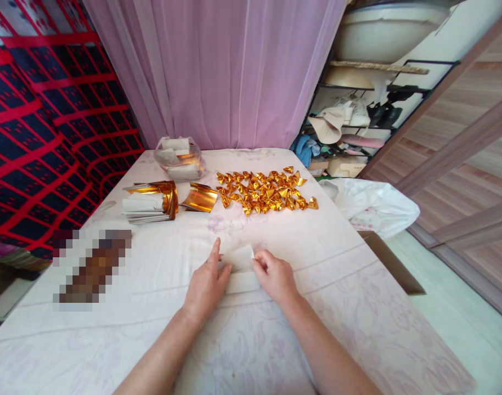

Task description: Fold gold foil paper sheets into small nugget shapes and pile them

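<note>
A sheet of paper (240,281), pale side up, lies on the table in front of me with a fold across it and its far edge raised. My right hand (275,274) pinches the paper's right corner between thumb and fingers. At the left edge, my left hand (206,282) rests with its index finger stretched forward and its thumb on the paper. Beyond the hands are many small folded gold foil pieces (267,192). To their left lie a curved gold foil sheet (201,198) and a stack of foil paper (147,208) with pale backs.
A clear plastic bag (179,159) of paper stands at the table's back left. A blurred-out patch (96,266) covers something at the left. Right of the table are a white plastic bag (378,208), a cardboard box (393,263) and a loaded shelf (357,90). A purple curtain (221,71) hangs behind.
</note>
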A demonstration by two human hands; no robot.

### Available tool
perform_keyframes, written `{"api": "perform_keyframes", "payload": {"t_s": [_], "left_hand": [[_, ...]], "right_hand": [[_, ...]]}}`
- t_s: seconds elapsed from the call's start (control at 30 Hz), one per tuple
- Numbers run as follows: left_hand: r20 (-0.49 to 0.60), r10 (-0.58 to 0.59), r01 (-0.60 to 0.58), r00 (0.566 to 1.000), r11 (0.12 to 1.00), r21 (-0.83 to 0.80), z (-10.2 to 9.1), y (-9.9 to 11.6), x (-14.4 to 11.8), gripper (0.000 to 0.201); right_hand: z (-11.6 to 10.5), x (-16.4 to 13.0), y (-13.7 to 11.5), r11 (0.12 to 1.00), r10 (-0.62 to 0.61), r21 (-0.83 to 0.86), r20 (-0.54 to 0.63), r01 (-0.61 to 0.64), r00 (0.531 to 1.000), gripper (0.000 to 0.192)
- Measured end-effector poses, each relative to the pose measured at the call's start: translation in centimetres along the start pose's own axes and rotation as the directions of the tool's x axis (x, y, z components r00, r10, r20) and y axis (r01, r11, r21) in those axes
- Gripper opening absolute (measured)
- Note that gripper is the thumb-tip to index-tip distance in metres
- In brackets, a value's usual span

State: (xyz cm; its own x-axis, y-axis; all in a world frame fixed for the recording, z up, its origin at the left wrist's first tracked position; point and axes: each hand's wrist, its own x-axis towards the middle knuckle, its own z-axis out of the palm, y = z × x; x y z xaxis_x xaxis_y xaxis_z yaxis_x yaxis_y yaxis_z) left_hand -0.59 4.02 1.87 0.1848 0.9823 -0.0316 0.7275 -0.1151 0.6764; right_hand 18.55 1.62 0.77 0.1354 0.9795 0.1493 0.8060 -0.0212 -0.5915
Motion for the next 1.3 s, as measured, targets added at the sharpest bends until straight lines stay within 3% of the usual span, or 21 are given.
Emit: {"api": "perform_keyframes", "payload": {"t_s": [0.1,0.17,0.27,0.33,0.5,0.73,1.03,1.3], "left_hand": [[-0.077,0.143,-0.127,0.987,0.974,0.188,-0.3,-0.1,-0.2,0.060],[-0.114,0.296,-0.259,0.948,0.930,0.261,-0.3,-0.3,-0.3,0.043],[-0.022,0.514,-0.490,0.857,0.828,0.273,-0.1,-0.3,-0.4,0.025],[0.080,0.563,-0.563,0.823,0.787,0.254,0.1,-0.1,-0.4,0.025],[0.166,0.530,-0.555,0.832,0.794,0.248,0.3,0.2,-0.4,0.024],[0.148,0.513,-0.533,0.846,0.803,0.267,0.4,0.1,-0.5,0.025],[0.160,0.493,-0.518,0.855,0.800,0.303,0.5,0.3,-0.7,0.027],[0.178,0.478,-0.510,0.860,0.811,0.288,0.5,0.4,-1.0,0.029]], "right_hand": [[-0.2,0.1,-0.2,0.975,0.026,-0.223,0.035,-0.018,0.999,0.016],[-0.3,0.2,-0.4,0.953,0.039,-0.301,0.056,-0.021,0.998,0.015],[-0.4,0.3,-0.7,0.945,0.045,-0.326,0.076,-0.017,0.996,0.015],[-0.4,0.4,-0.7,0.948,0.055,-0.316,0.083,-0.026,0.995,0.015],[-0.9,0.3,0.1,0.974,0.057,-0.225,0.093,-0.034,0.994,0.020],[-2.0,-1.0,2.0,0.983,-0.108,0.166,0.188,0.077,0.976,0.021],[-2.2,-2.2,2.2,0.947,-0.303,0.158,0.156,0.279,0.940,0.054],[-2.2,-2.1,2.7,0.920,-0.386,0.121,0.140,0.372,0.912,0.039]]}}
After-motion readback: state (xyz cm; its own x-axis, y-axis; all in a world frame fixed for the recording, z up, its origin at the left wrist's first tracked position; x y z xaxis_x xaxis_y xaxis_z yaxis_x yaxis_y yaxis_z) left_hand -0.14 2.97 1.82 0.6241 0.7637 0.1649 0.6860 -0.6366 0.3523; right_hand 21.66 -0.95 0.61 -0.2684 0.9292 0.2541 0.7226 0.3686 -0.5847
